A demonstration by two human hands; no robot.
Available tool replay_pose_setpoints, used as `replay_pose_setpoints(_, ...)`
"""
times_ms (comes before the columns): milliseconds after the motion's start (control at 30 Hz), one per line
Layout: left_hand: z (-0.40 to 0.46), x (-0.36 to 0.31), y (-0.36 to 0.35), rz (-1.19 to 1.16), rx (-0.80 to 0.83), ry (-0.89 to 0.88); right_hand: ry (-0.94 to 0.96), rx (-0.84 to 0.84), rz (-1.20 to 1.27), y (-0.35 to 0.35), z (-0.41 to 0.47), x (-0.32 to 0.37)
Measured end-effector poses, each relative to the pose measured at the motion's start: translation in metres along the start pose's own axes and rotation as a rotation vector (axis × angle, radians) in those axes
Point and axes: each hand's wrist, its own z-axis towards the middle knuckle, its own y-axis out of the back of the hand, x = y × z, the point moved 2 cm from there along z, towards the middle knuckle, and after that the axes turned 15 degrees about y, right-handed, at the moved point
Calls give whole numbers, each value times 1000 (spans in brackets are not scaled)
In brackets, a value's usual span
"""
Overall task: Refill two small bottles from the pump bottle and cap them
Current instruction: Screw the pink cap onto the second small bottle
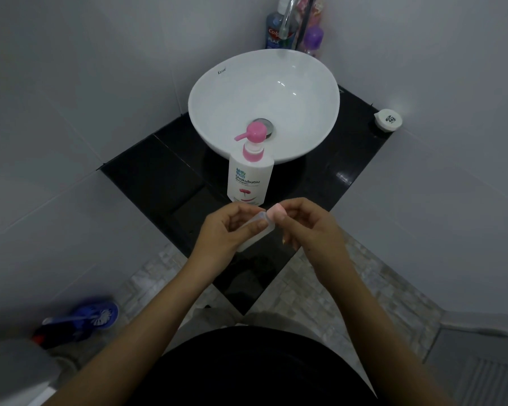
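A white pump bottle with a pink pump head stands on the black counter, just in front of the basin. Below it, over the counter's front corner, my left hand grips a small translucent bottle, tilted with its neck up to the right. My right hand pinches the pale pink cap at that bottle's neck. Whether the cap is seated or loose cannot be told. No second small bottle shows.
A round white basin sits on the counter under a chrome tap. Mouthwash and a purple bottle stand behind it. A white round container lies at the counter's right corner. A blue toilet brush is on the floor left.
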Motion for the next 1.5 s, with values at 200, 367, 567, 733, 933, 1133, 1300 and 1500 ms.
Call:
replay_pose_setpoints(200, -1, 3, 3, 62, 67, -1, -51, -55, -25, -1, 0, -6)
replay_pose_setpoints(367, -2, 4, 4, 99, 92, -9, -73, -52, -54, -2, 2, -6)
replay_pose_setpoints(567, -2, 2, 8, 16, 107, -1, -24, 47, 43, -1, 3, 3)
replay_pose_setpoints(733, -2, 2, 11, 14, 119, -13, -15, 12, -41, -1, 7, 2)
replay_pose_setpoints(933, -2, 6, 11, 2, 122, -11, 13, 52, -31, -1, 4, 1)
replay_pose_setpoints(1133, -3, 9, 10, -5, 131, -14, -21, 48, -10, -3, 3, 2)
replay_pose_setpoints(1300, -6, 9, 11, 41, 101, -54, 21, -6, -141, -8, -1, 2)
replay_pose_setpoints(1500, -11, 19, 9, 209, -57, -170, 166, -7, -431, -19, -7, -2)
